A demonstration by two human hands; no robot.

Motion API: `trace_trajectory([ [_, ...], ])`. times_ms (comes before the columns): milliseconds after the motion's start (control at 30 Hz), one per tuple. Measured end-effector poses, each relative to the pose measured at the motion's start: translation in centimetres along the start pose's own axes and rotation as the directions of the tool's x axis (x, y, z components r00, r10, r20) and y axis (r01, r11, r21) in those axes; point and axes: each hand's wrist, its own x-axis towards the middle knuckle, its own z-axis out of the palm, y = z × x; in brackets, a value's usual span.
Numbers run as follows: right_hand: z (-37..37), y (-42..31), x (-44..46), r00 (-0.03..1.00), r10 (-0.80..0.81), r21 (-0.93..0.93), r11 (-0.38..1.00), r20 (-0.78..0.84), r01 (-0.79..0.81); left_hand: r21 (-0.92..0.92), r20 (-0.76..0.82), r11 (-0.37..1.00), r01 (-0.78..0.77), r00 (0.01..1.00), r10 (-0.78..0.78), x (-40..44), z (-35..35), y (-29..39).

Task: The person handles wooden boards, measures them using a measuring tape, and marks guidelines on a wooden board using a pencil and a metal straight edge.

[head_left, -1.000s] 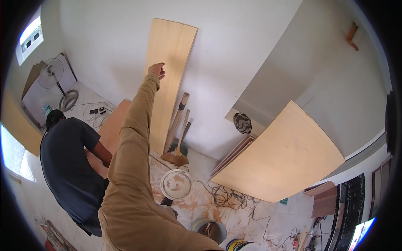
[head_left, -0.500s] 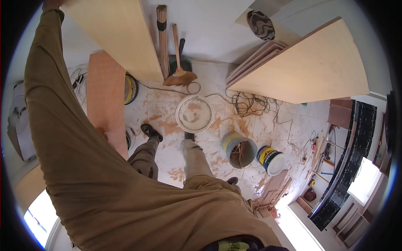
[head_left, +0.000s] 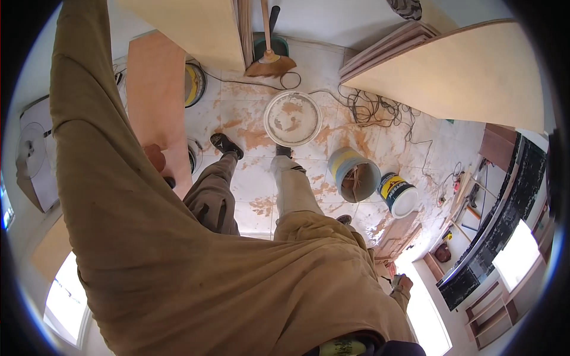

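My left arm in its brown sleeve [head_left: 80, 89] reaches up along the left side, and its hand lies beyond the top edge. A tall pale plywood panel [head_left: 190, 29] stands close to that raised arm. At the lower right, my right hand [head_left: 404, 282] shows small beside my body, with its fingers curled. Something greyish is at the fingers, too small to name. A reddish plywood board [head_left: 157, 95] leans beside the left sleeve, with a rounded reddish-brown shape [head_left: 155, 158] in front of it that I cannot make out.
A white-lidded bucket [head_left: 292, 118] stands before my feet. To its right are an open bucket with scraps [head_left: 354, 175] and a paint bucket [head_left: 398, 196]. A broom [head_left: 270, 62], tangled cable [head_left: 380, 110] and leaning plywood sheets [head_left: 457, 71] lie farther off. Tools [head_left: 469, 207] are at the right.
The view has tilted, so floor things sit higher in it. My left hand has left the frame at the top. My right hand has come into view at the lower right.
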Motion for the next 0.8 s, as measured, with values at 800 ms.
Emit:
trace_trajectory([
  [800,28.9,21.3,20.3,0.973,-0.202,0.476,0.87,0.114,0.125,-0.349,0.052,0.937,0.018,0.999,0.0,-38.5,-15.7,50.6],
])
